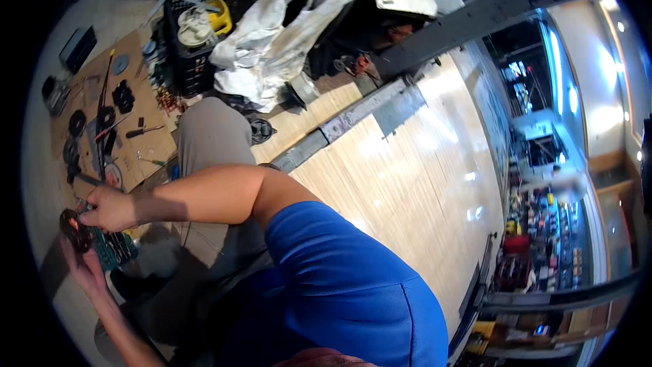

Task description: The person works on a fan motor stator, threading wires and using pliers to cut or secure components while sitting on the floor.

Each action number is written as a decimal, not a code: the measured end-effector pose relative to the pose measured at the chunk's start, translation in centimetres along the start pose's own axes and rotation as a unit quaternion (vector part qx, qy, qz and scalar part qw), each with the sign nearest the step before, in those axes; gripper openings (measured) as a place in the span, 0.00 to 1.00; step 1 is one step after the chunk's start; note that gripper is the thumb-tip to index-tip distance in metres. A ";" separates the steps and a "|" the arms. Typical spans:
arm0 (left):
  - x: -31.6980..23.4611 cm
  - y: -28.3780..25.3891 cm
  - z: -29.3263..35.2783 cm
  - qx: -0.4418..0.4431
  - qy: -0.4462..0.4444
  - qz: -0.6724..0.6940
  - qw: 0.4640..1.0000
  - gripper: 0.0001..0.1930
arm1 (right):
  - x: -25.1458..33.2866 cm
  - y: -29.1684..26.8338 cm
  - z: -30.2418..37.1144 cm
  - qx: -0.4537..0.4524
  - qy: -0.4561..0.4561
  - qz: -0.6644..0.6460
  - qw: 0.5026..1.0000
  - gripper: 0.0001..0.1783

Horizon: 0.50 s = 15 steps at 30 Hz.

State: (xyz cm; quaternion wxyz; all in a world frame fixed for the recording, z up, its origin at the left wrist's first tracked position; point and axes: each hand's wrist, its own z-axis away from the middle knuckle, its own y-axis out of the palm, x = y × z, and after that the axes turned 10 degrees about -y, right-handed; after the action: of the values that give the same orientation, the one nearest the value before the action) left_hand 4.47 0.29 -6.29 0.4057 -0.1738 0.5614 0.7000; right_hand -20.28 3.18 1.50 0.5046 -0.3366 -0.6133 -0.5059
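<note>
At the far left, my left hand (pixel 85 268) is closed round the lower side of a dark reddish-brown, rounded part (pixel 76 232). My right hand (pixel 112 209) reaches across from the right, its fingers pinched at the top of that part. Whatever the right fingers grip is too small to make out. Just beside the left hand, a green tool case (pixel 117 249) with several small tools lies on the floor. A cardboard sheet (pixel 146 153) beyond my hands carries a screwdriver (pixel 144 132), black rings and other loose dark parts.
A black crate (pixel 192 71) holds a yellow-and-white piece (pixel 197 26). Crumpled white cloth (pixel 261 47) lies beside it. My bent knee (pixel 214 132) is near the cardboard. A long metal beam (pixel 353 115) crosses the wooden floor (pixel 407 183). Stocked shelves (pixel 550 238) stand at the right.
</note>
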 end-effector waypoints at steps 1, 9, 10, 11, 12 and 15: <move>0.6 1.0 -0.3 0.018 -0.011 -0.005 1.000 0.27 | 0.3 -0.7 0.9 -0.030 -0.035 -0.028 0.999 0.13; -1.7 3.9 1.2 0.115 -0.011 -0.146 0.982 0.28 | 1.4 -0.8 -1.2 0.027 0.008 0.066 0.997 0.17; -0.7 5.3 1.1 0.113 -0.017 -0.147 0.982 0.28 | -0.6 -1.3 -1.4 0.008 0.003 0.083 0.997 0.18; 0.1 6.9 1.1 0.111 -0.024 -0.151 0.982 0.28 | -0.8 -2.8 -0.7 0.035 -0.011 -0.009 0.999 0.18; 0.8 10.3 1.2 0.139 -0.026 -0.169 0.976 0.27 | -0.6 -4.3 0.2 0.061 -0.019 -0.101 0.993 0.19; 0.3 12.8 0.9 0.111 -0.054 -0.124 0.985 0.23 | 0.0 -4.5 -0.2 0.040 -0.025 -0.102 0.994 0.14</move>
State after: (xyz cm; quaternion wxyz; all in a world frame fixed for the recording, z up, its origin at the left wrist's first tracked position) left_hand -5.30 0.72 1.98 0.5356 -0.1582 0.5869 0.5862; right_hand -24.44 1.84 0.23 0.4478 -0.2643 -0.6766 -0.5214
